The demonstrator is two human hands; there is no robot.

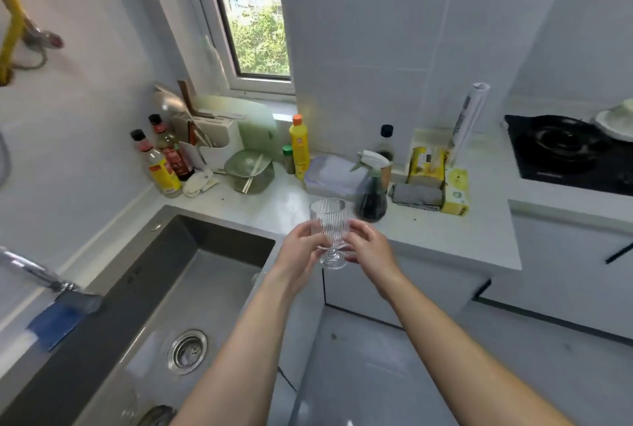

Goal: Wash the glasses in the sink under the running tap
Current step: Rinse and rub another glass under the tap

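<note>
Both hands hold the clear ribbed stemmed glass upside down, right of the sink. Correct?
No: the head view shows the clear ribbed stemmed glass upright, rim up. Left hand and right hand do hold it, right of the grey sink.

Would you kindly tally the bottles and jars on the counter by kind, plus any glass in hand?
Sauce bottles: 2
Yellow bottle: 1
Spray bottle: 1
Dark bottle: 1
Small jar: 1
Glass: 1
Total: 7
</note>
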